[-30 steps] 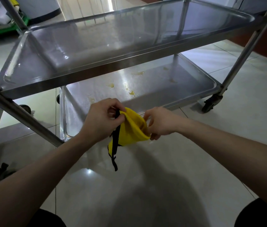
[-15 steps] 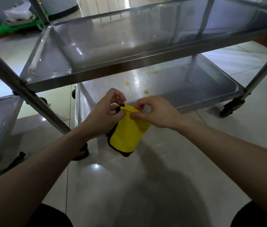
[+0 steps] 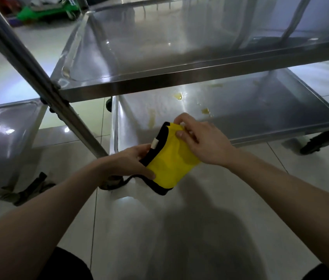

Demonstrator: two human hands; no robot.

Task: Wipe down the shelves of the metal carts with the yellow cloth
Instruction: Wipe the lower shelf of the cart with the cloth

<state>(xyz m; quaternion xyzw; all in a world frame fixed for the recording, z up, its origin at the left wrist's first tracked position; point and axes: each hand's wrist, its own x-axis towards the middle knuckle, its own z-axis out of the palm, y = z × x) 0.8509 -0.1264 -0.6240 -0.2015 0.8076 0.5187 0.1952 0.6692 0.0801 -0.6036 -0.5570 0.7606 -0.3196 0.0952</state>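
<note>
We fold the cloth flat.
Bunched a second ago, it is a pad now: left hand grips, right hand pinches; stains on the shelf await.

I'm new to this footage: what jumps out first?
A bright yellow cloth with black trim, held at centre between the left hand and right hand. Behind it, yellowish stains spot the lower shelf of the shiny steel cart, under its upper shelf.
</note>
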